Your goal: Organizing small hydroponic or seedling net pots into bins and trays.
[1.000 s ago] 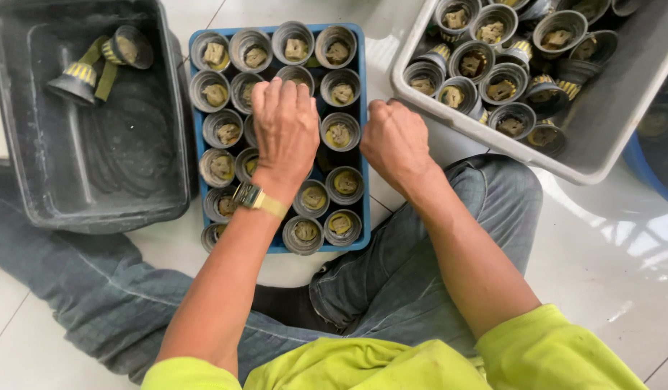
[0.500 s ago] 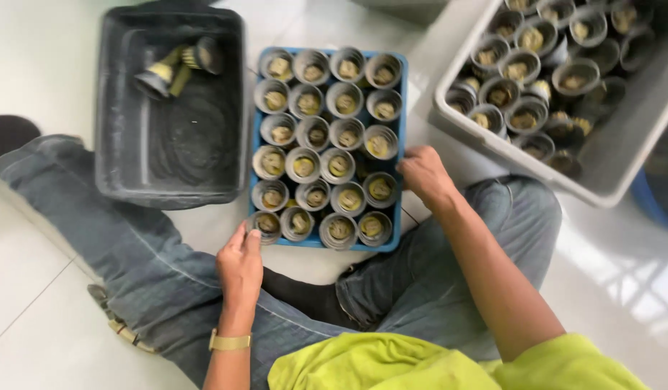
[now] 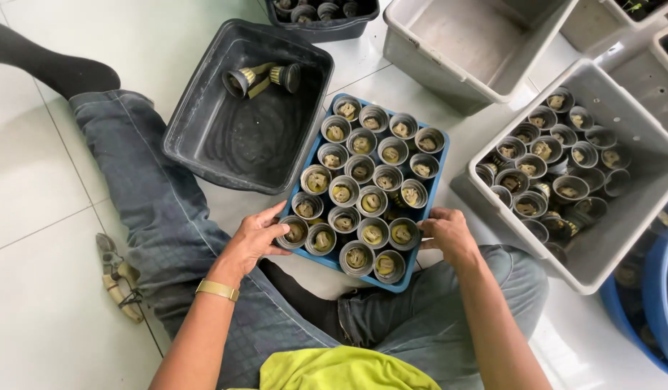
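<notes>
Hands first: your left hand [image 3: 258, 238] grips the near left corner of the blue tray [image 3: 426, 193], fingers curled over its edge against a small grey pot [image 3: 295, 231]; your right hand [image 3: 447, 232] clasps the tray's near right edge, fingers bent round it. Tray: rests between your knees on the white tile floor [image 3: 38, 180], packed with rows of filled grey pots. Left and far: dark grey tub [image 3: 204, 137] holding two tipped pots [image 3: 262, 76]. Right: light grey bin [image 3: 622, 238] of pots. Near left: pruning shears [image 3: 119, 276] on the floor.
</notes>
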